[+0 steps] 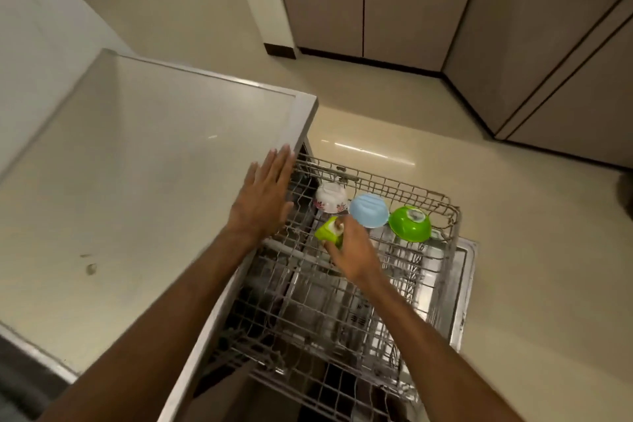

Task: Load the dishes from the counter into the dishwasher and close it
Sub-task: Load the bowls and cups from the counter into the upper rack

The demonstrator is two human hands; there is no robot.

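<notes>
Right hand (pixel 354 252) has its fingers wrapped round a small green cup (pixel 328 232), held tilted at the back of the pulled-out rack (pixel 325 319). Whether it touches the wires yet, I can't tell. It's just beside the white bowl (pixel 329 197) and the blue bowl (pixel 369 212), with the green bowl (pixel 410 223) at the far corner, all 3 bottoms up in a row. Left hand (pixel 263 197) is flat, fingers straight and together, holding nothing, over the edge of the table (pixel 137 181) where it meets the rack; blur hides whether it presses or hovers. Now the risks, as I read them. The cup is leaning, and if released like that it could tip onto its side between the wires or roll into the white bowl. Space is tight there, so the knuckles could nudge the blue bowl off its prongs. The cup looks light, probably plastic, so left loose or mouth-up it would likely flip or fill in the wash. The rack stands far out over the open door (pixel 467 284), and a hard shove home could rattle all 4 pieces together. The left fingers also sit close to the gap at the table edge, a pinch point once that rack slides in.
</notes>
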